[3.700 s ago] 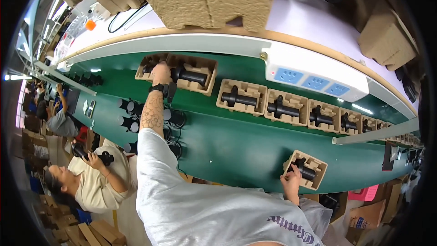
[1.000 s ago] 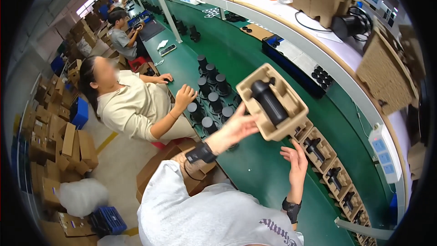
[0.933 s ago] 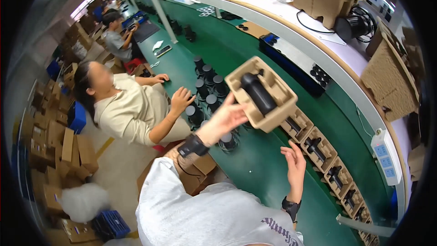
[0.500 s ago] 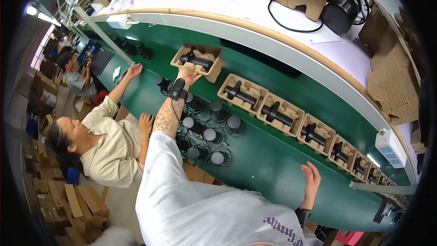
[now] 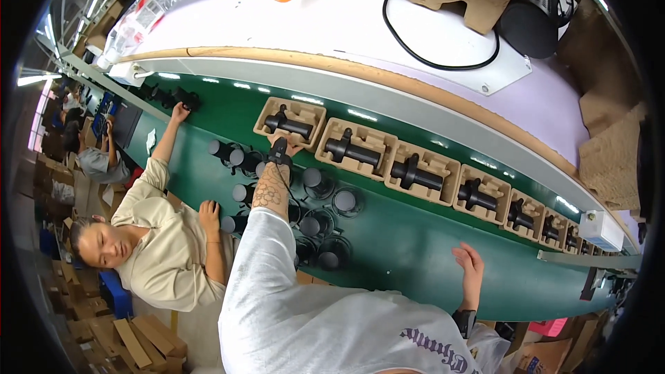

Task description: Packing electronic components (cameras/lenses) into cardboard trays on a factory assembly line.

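My left hand [image 5: 294,145] grips the near side of a brown moulded pulp tray [image 5: 309,112]. The tray stands at the left end of a row of matching trays and holds a black tubular part [image 5: 289,125] with a bracket; my fingertips are partly hidden at its edge. Beside it is the second tray [image 5: 377,140], with a similar black part inside. Over the near side of the green bench, my right hand [image 5: 470,263] is open and holds nothing. Below my left forearm stand several black cylindrical units [image 5: 318,181] with grey round tops.
A co-worker in a beige shirt [image 5: 170,249] sits at the left, one hand [image 5: 180,112] reaching to black parts at the back. Above the green bench [image 5: 409,270] runs a white shelf [image 5: 228,28] with bottles, cardboard and a black cabled device [image 5: 530,21].
The tray in my left hand has come down from a tilted, raised position to the end of the row. The co-worker's far hand has moved to the black parts at the back.
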